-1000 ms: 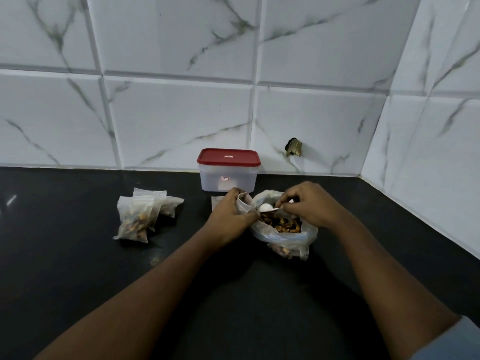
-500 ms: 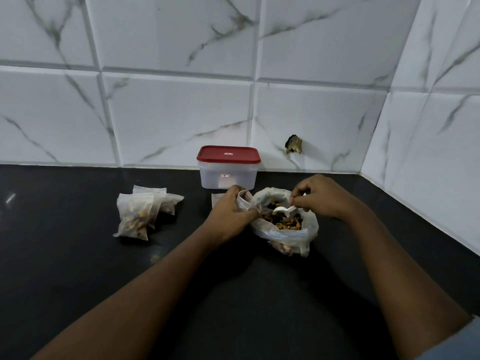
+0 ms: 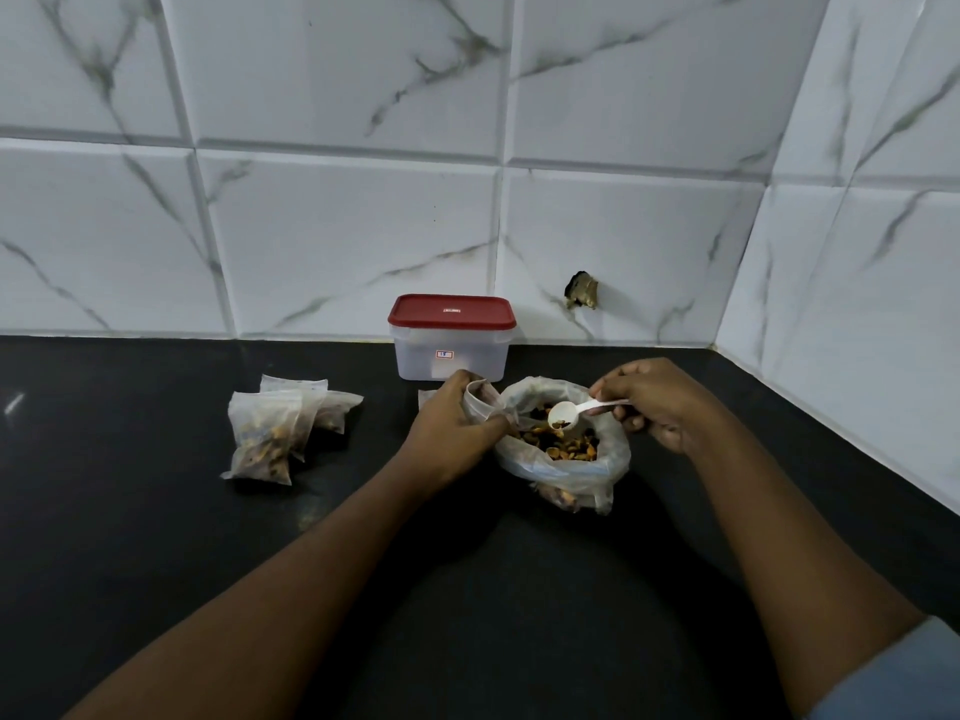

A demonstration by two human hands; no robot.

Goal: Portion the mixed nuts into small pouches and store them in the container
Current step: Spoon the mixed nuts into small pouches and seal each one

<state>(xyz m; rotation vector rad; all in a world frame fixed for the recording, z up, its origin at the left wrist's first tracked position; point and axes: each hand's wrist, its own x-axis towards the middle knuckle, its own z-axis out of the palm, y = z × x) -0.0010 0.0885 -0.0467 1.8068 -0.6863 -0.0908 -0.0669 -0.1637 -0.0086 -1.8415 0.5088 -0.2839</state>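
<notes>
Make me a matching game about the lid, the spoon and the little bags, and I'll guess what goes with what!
Things:
1. container lid
2. spoon
3. small pouch
4. filled pouches

Matches:
A. held by the left hand
B. lying in a pile on the counter
C. red
D. held by the right hand

Pairs: 1-C, 2-D, 3-A, 4-B
</notes>
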